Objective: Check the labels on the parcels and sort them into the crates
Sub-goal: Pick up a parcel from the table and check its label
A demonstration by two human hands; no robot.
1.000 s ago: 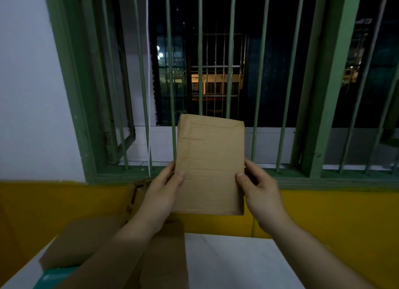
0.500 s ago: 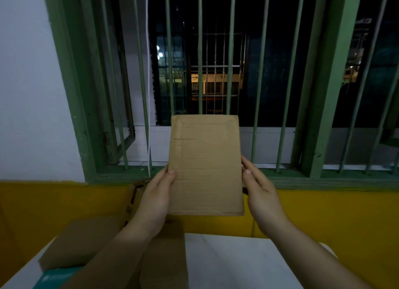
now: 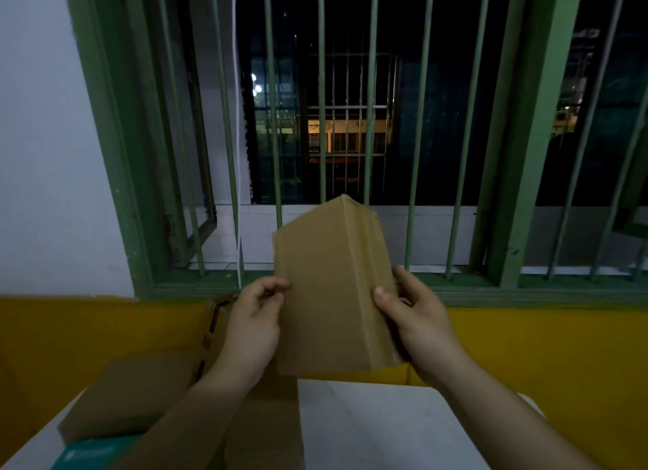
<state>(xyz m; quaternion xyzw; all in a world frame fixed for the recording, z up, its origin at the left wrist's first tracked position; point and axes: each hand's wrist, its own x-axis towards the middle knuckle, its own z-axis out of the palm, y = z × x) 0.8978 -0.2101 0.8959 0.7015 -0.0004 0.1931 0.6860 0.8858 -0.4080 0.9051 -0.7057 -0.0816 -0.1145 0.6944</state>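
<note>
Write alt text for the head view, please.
Two hands hold a plain brown cardboard parcel upright before a green barred window, left hand and right hand at its sides; no label shows.

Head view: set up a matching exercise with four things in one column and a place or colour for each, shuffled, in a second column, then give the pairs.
Things:
1. cardboard parcel
2. window bars
3. lower wall band
4. teal item

Places or colours:
A. yellow
B. bottom left corner of the view, partly cut off
C. held up between the left hand and the right hand
D. green, upright, in front of a dark night scene

Pairs: 1-C, 2-D, 3-A, 4-B
</note>
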